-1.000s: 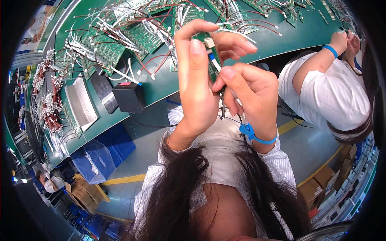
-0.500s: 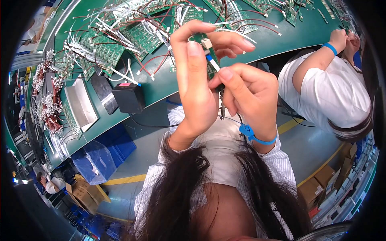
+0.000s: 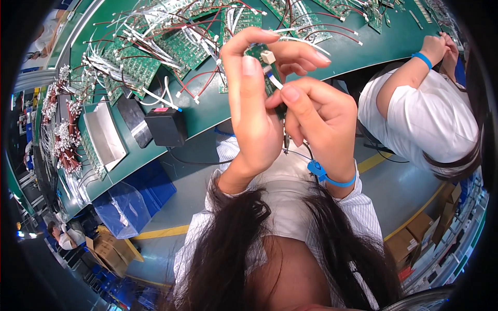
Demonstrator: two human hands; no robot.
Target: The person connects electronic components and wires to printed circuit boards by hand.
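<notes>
My left hand [image 3: 254, 109] holds a small green circuit board [image 3: 265, 65] up in front of me, fingers wrapped round its top and thumb along its side. My right hand [image 3: 316, 114] pinches a thin white-and-blue wire connector [image 3: 273, 80] against the board, next to a white socket [image 3: 267, 56] on it. A blue wrist strap [image 3: 324, 176] circles my right wrist. Most of the board is hidden behind my fingers.
The green workbench [image 3: 218, 111] carries many circuit boards with red and white wires [image 3: 155, 46], a black box [image 3: 166, 126] and a metal tray [image 3: 104, 135]. A co-worker in white [image 3: 420, 114] sits at the right. Blue bins [image 3: 135, 192] stand below the bench.
My hands have stayed almost still around the board; my right thumb and forefinger have shifted slightly on the connector.
</notes>
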